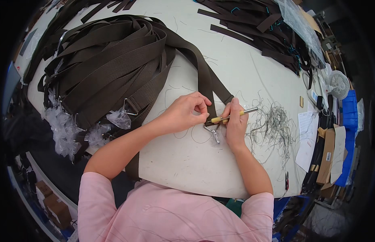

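My right hand point(235, 126) is closed around a slim tool point(250, 110) with yellow parts and a metal end, lying crosswise through the fingers. Just left of it, my left hand point(191, 111) has thumb and fingers pinched together beside the end of a dark brown webbing strap point(204, 76). What is in that pinch, possibly a thread, is too small to make out. Below both hands a metal buckle point(213, 134) at the strap's end rests on the table, partly in clear plastic. The strap runs back to a big pile of looped webbing straps point(111, 64).
Plastic-wrapped metal fittings point(121, 117) hang at the pile's near side. A tangle of loose threads point(274, 127) lies right of my right hand on the white table point(187, 169). More cut straps point(244, 24) lie far back. Red-handled snips point(287, 181), a paper sheet point(306, 137) and a small fan point(339, 82) are rightward.
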The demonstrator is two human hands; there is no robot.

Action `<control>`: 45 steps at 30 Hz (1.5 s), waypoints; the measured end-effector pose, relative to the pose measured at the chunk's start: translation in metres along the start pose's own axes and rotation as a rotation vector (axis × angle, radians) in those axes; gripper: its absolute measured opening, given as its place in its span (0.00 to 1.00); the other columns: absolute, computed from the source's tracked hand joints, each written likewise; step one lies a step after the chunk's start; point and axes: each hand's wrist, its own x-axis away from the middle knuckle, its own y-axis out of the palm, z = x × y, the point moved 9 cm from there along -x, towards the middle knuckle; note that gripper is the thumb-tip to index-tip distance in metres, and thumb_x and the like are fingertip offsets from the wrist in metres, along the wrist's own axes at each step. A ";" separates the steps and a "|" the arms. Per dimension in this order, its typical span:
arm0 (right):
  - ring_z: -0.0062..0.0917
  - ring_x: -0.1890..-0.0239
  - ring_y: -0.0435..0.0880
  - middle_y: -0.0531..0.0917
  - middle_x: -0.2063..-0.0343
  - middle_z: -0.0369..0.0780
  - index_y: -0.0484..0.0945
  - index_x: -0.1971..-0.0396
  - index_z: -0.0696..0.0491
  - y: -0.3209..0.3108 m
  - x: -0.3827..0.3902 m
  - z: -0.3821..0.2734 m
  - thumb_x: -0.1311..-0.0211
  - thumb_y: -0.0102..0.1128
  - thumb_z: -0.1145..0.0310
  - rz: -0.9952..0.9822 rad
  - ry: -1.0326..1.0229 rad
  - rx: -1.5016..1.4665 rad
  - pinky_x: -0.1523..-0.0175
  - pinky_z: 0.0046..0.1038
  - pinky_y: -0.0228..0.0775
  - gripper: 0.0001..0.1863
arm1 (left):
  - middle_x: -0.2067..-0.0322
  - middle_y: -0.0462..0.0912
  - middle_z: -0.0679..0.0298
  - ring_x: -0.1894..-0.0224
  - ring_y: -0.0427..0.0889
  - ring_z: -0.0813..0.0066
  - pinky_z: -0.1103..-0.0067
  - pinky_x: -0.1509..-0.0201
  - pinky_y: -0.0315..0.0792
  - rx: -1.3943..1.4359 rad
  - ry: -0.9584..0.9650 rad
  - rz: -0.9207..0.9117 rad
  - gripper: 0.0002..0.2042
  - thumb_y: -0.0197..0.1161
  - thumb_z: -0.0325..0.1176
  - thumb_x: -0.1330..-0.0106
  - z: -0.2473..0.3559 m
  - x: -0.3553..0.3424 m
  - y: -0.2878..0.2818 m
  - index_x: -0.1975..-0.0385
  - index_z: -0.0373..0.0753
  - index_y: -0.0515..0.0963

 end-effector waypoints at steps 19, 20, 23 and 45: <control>0.30 0.58 0.88 0.85 0.58 0.45 0.75 0.48 0.58 -0.055 0.003 -0.057 0.21 0.43 0.74 0.233 -0.583 0.374 0.46 0.29 0.76 0.12 | 0.62 0.74 0.68 0.46 0.76 0.72 0.52 0.23 0.46 -1.138 0.498 0.068 0.19 0.62 0.19 0.46 0.078 -0.020 -0.007 0.55 0.49 0.79; 0.30 0.57 0.87 0.86 0.58 0.45 0.76 0.49 0.58 -0.054 -0.003 -0.056 0.22 0.45 0.75 0.232 -0.599 0.398 0.47 0.29 0.76 0.11 | 0.61 0.75 0.67 0.46 0.76 0.70 0.53 0.23 0.48 -1.094 0.539 0.090 0.20 0.61 0.18 0.47 0.100 -0.012 -0.017 0.55 0.48 0.79; 0.34 0.58 0.87 0.86 0.60 0.45 0.78 0.53 0.58 -0.061 -0.005 -0.046 0.26 0.53 0.76 0.259 -0.559 0.422 0.50 0.31 0.76 0.08 | 0.57 0.78 0.60 0.44 0.76 0.58 0.62 0.27 0.61 -0.944 0.582 0.056 0.20 0.57 0.14 0.53 0.173 0.029 -0.062 0.58 0.40 0.78; 0.46 0.66 0.80 0.76 0.66 0.46 0.67 0.60 0.53 -0.024 -0.018 -0.042 0.44 0.67 0.78 -0.048 -0.307 0.708 0.61 0.43 0.72 0.17 | 0.27 0.39 0.27 0.23 0.42 0.33 0.53 0.22 0.49 -0.891 -0.064 0.267 0.52 0.60 0.62 0.33 -0.007 0.024 -0.027 0.26 0.24 0.45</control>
